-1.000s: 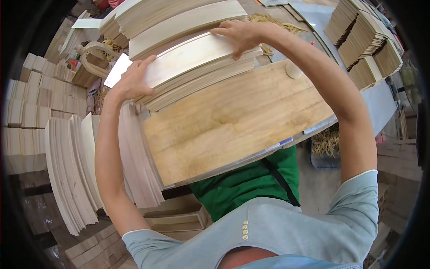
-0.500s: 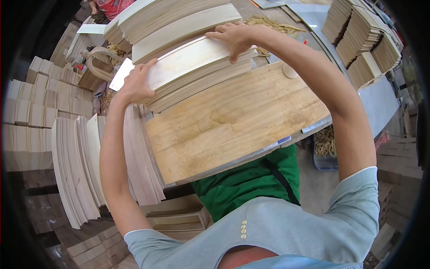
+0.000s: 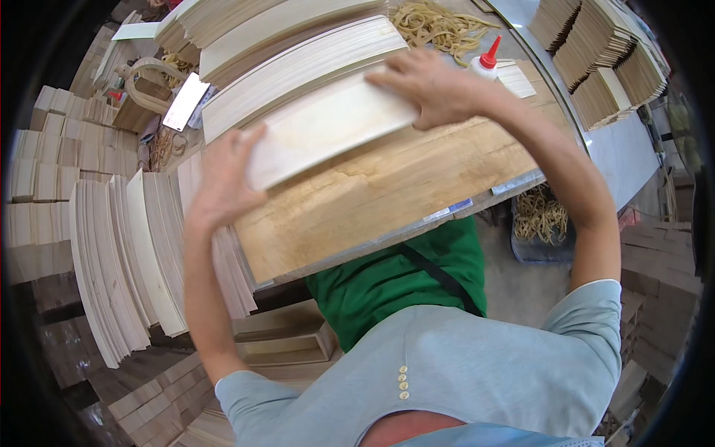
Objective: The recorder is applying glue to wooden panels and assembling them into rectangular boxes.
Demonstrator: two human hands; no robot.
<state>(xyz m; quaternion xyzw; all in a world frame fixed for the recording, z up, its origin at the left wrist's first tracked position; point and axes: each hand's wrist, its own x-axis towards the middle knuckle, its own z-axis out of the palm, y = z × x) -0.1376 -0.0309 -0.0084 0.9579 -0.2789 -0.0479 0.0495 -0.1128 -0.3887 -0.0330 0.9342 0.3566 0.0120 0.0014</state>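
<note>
L hand (image 3: 229,175) & R hand (image 3: 445,91), fingers spread wide, grip opp. ends of pale wood board (image 3: 328,128) over wooden surface (image 3: 335,223); red-tipped bottle (image 3: 485,68) nr R hand.

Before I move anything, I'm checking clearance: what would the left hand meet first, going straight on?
Probably the stack of wooden strips beyond the pale board, though depth is unclear.

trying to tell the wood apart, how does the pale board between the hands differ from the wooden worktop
The pale board is creamy white, while the wooden worktop is yellower with darker blotches. The pale board is also narrower and shorter than the wooden worktop. The left hand and right hand hold the pale board; the wooden worktop lies below, partly hidden by it. Both are flat and wooden.
</note>
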